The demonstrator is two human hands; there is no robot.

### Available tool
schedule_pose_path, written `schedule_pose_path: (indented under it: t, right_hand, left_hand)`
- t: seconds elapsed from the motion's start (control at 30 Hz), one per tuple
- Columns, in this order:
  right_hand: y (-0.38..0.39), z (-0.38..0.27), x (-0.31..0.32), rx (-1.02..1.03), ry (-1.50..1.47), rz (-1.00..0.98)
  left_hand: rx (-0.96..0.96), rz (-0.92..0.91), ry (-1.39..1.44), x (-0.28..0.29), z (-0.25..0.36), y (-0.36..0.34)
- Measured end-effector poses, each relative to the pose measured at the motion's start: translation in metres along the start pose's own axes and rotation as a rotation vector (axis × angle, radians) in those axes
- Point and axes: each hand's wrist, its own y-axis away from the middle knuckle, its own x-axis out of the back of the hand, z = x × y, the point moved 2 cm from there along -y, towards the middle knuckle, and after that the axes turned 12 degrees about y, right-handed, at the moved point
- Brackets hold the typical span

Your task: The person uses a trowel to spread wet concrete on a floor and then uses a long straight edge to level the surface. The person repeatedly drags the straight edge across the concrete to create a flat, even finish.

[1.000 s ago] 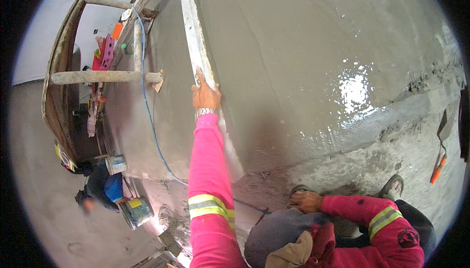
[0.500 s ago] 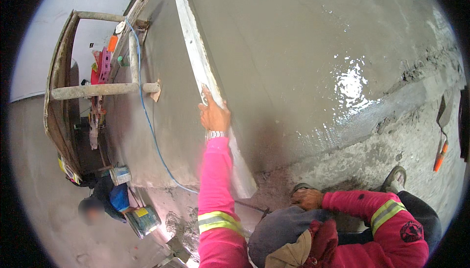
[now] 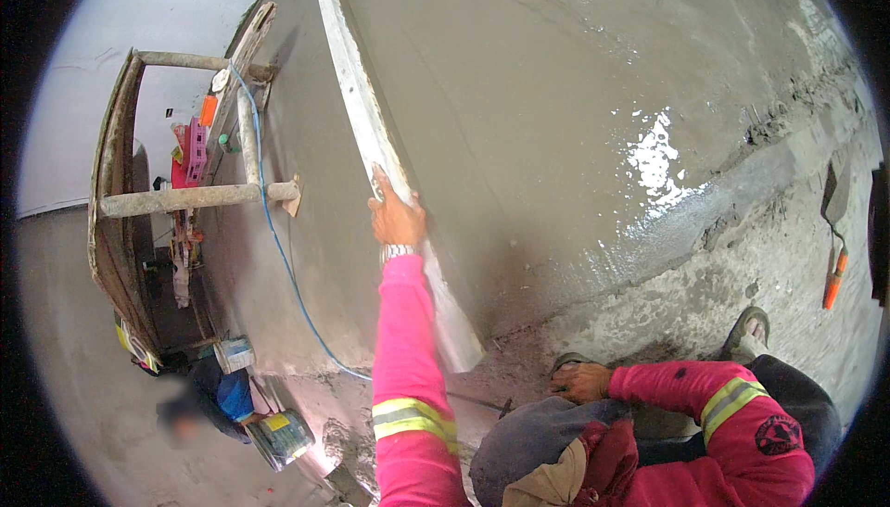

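Observation:
My left hand [image 3: 399,220], with a metal watch at the wrist, is closed on the upper side of a long pale straightedge [image 3: 357,90]. The index finger stretches along it. The straightedge lies slanted across smooth wet grey mortar [image 3: 519,118], its near end beside my pink sleeve. My right hand [image 3: 581,381] rests low beside a dark sandal [image 3: 573,359], its fingers loosely bent and partly hidden. Nothing shows in that hand. A grey cap [image 3: 538,437] covers part of the lower middle.
At the left stands a wooden frame [image 3: 181,199] with a blue cable [image 3: 278,238] across it. Behind it sits a pink crate [image 3: 195,150]. Lower left, another person's hand [image 3: 252,419] touches a tin container [image 3: 283,437]. An orange-handled trowel [image 3: 836,280] lies far right on rough ground.
The view has shifted slightly, so the frame sits lower and the trowel higher. My left hand and the straightedge appear a little further left. My right hand stays almost in place.

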Motion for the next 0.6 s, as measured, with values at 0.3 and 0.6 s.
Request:
schedule_pose_path:
  t: [0.3,0.6]
  right_hand:
    - [0.002,0.0,0.01,0.005,-0.029,-0.046]
    - [0.0,0.0,-0.003,0.005,-0.009,0.014]
  left_hand:
    - [-0.049,-0.013,-0.017,-0.006,0.006,0.012]
    - [-0.059,-0.014,-0.021,-0.005,0.008,0.0]
